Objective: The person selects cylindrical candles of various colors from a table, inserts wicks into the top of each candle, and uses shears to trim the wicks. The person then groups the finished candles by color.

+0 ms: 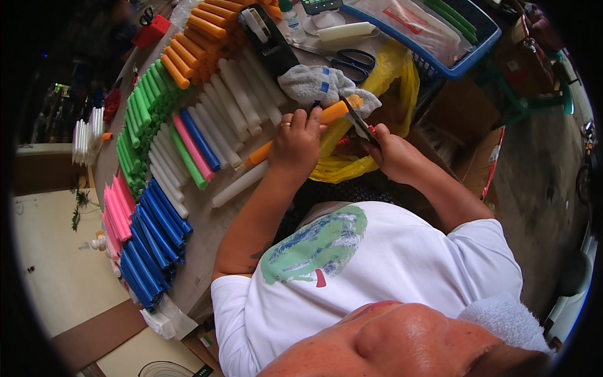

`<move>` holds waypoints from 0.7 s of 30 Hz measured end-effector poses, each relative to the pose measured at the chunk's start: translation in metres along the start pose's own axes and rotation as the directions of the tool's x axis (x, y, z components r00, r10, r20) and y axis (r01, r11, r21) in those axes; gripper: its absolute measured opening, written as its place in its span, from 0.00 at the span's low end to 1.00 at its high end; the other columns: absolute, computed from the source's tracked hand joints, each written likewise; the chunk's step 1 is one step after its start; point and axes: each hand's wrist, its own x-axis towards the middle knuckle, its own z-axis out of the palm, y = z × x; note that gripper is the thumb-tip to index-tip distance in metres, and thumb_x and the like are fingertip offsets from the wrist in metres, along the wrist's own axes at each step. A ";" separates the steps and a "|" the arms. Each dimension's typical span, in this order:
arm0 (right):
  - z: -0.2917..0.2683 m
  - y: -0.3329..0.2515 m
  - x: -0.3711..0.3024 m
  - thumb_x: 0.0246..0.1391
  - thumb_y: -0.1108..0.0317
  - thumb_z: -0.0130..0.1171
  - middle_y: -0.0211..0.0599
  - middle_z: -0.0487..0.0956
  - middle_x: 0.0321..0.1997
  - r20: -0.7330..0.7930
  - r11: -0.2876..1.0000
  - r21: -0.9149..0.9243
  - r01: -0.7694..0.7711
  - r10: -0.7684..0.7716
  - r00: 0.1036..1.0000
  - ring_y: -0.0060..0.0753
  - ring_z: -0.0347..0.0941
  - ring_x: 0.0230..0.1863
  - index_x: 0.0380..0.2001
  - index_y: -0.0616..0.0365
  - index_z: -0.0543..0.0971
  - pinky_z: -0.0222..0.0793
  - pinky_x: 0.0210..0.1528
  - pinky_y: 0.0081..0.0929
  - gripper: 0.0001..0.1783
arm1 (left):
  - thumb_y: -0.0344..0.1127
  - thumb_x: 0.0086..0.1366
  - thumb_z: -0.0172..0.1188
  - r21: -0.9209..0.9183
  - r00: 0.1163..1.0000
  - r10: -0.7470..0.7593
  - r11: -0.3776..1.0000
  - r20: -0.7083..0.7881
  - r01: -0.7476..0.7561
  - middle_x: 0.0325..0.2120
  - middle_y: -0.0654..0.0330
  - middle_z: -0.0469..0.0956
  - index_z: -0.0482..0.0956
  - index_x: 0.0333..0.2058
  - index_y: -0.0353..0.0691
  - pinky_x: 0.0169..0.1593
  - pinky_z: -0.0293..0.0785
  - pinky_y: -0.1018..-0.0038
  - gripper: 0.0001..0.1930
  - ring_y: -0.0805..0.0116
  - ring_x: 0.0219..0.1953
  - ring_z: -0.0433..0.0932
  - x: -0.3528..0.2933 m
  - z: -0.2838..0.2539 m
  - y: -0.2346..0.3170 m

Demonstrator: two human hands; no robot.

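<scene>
Nearest, the left hand [295, 141] closes around the middle of an orange candle [300, 131], a ring on one finger, holding the stick slanted so its far end points toward two o'clock. Just beside it at three o'clock, the right hand [392, 151] grips a small dark blade [358, 120] whose tip meets the candle's far end. The step in hand looks like trimming or scraping that end; the next move seems to call for a steady left grip while the blade works in short, shallow strokes directed away from the fingers.

Under both hands a yellow plastic bag [352, 164] lies open. At twelve o'clock from the hands a grey cloth [314, 85] rests on the worktop [207, 220], with black scissors [352, 61] and a tape dispenser [267, 38] beyond. Toward ten o'clock lie rows of white candles [235, 100], then green candles [141, 119] and more orange ones; blue candles [151, 242] stack at eight o'clock. Farthest, at one o'clock, stands a blue basket [468, 53].
</scene>
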 end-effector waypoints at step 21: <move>0.028 0.001 0.008 0.62 0.55 0.45 0.61 0.77 0.36 -0.137 0.990 0.092 0.103 -0.090 0.986 0.62 0.74 0.40 0.42 0.60 0.61 0.68 0.40 0.48 0.18 | 0.35 0.60 0.58 -0.043 1.000 -0.009 0.999 0.018 0.010 0.34 0.55 0.68 0.73 0.44 0.37 0.45 0.70 0.64 0.15 0.56 0.40 0.70 -0.003 -0.007 -0.001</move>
